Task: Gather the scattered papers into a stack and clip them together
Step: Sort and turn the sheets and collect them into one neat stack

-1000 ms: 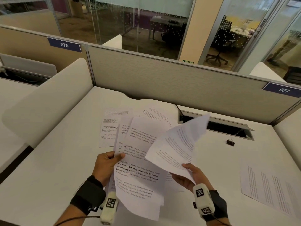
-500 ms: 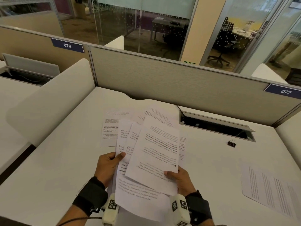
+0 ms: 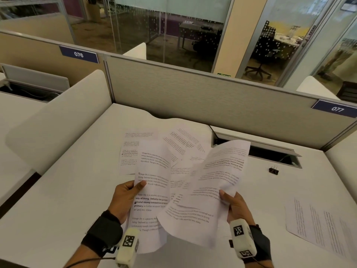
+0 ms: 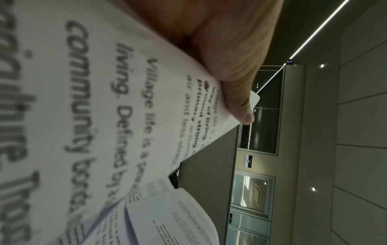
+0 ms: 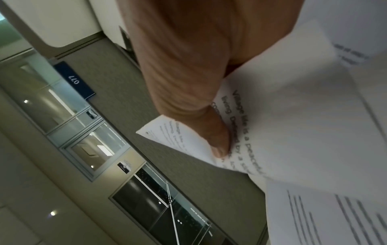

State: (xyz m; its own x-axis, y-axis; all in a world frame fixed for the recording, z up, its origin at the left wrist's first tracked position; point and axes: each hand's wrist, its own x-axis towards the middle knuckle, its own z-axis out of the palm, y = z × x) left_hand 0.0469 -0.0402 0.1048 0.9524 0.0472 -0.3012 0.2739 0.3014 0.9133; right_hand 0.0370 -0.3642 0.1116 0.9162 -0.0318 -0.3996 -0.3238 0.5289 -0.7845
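Note:
Above the white desk [image 3: 63, 192] my left hand [image 3: 128, 196] grips the left edge of a bundle of printed papers [image 3: 152, 192], thumb on top; the left wrist view shows that thumb [image 4: 236, 92] pressing the bundle [image 4: 130, 116]. My right hand [image 3: 232, 205] pinches the right edge of a single sheet [image 3: 210, 188], which tilts over the bundle; its thumb [image 5: 217, 140] lies on the print. More sheets [image 3: 129, 151] lie fanned on the desk behind. Another sheet [image 3: 318, 223] lies at the right. A black binder clip [image 3: 274, 170] sits on the desk right of the papers.
A grey partition [image 3: 193, 97] bounds the desk at the back, with an open cable slot [image 3: 270, 153] in front of it. A white curved divider [image 3: 58, 117] stands at the left. Glass walls and office chairs lie beyond.
The single sheet lay flat on the bundle half a second ago; now my right hand has swung it out to the right and tilted it up. My left hand keeps its grip.

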